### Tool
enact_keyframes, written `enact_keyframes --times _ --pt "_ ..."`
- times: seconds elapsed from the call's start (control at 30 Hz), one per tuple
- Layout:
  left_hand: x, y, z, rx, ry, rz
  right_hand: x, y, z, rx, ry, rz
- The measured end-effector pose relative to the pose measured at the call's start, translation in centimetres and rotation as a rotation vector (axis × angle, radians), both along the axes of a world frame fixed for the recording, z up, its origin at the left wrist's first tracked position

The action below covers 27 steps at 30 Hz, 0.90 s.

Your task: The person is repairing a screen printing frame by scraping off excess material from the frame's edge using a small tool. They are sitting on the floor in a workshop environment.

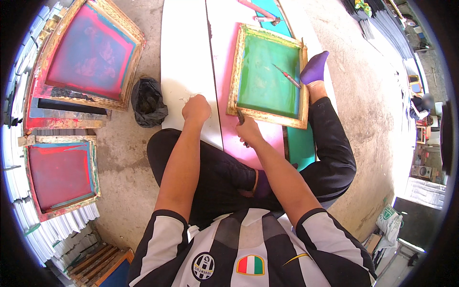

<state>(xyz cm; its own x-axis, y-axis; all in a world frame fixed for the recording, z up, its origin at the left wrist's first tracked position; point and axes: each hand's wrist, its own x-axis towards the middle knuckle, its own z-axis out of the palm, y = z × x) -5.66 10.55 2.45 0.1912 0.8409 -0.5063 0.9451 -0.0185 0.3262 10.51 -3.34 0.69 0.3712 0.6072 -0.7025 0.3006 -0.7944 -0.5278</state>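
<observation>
My right hand (249, 131) is closed round dark pliers (240, 116), whose head meets the near left corner of a wooden screen-printing frame (270, 119). Green mesh (260, 71) fills that frame. Across the mesh lies a thin pointed tool (288, 76) with a reddish handle. My left hand (197, 109) is a closed fist over the white board (184, 57), left of the frame. Whatever its fingers may hold is hidden. Small thin bits (184, 100) are scattered on the board beside it.
Left of the board, an open black plastic bag (149, 103) stands on the concrete floor. Other framed screens (93, 52) lean farther left, with a red one (62, 174) below. A hammer (260, 10) and a white cutter (264, 19) lie beyond the frame. My purple-socked foot (315, 67) touches its right side.
</observation>
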Motion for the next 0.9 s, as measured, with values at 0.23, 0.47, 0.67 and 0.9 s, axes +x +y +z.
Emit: enact_keyframes --times 0.23,0.47,0.67,0.9 --pt "0.9 -0.3 0.2 0.008 -0.043 -0.064 -0.3 -1.0 -4.3 0.101 -0.22 0.012" --pt "0.9 -0.9 -1.7 0.11 -0.253 -0.158 -1.2 -1.6 -3.9 0.224 -0.236 0.005" --pt "1.7 -2.9 -1.3 0.254 -0.528 -0.449 -1.1 -3.1 -3.9 0.354 -0.025 0.051" --pt "0.8 -2.9 -2.2 0.383 -0.405 -0.567 -1.4 -2.5 -1.3 0.242 0.337 0.068"
